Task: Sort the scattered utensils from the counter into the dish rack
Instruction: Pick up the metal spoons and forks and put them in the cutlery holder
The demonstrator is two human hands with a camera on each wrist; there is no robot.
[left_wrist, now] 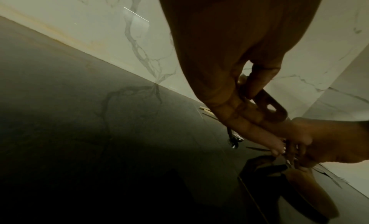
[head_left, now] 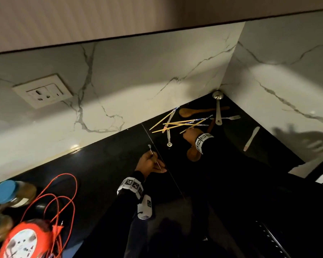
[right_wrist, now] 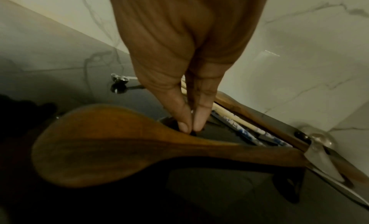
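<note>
My left hand [head_left: 153,157] pinches a small steel spoon [head_left: 150,146] by its thin handle, just above the black counter [head_left: 101,174]. The left wrist view shows thumb and finger [left_wrist: 257,83] on the flat handle with a slot hole [left_wrist: 279,112]. My right hand [head_left: 185,134] reaches into a pile of chopsticks [head_left: 177,123]. Its thumb and forefinger tips [right_wrist: 183,126] meet at the counter beside a wooden spoon [right_wrist: 111,145]; what they hold is hidden. A second wooden spoon [head_left: 186,111], steel ladle [head_left: 218,108], fork [head_left: 232,117], measuring spoon [head_left: 169,135] and white spatula [head_left: 251,138] lie in the corner.
Marble walls [head_left: 157,75] close the corner behind the pile. A wall socket [head_left: 43,91] sits at the left. Jars with blue lids [head_left: 7,191] and an orange cable reel [head_left: 32,237] crowd the front left. White and dark objects [head_left: 313,170] stand at the right edge.
</note>
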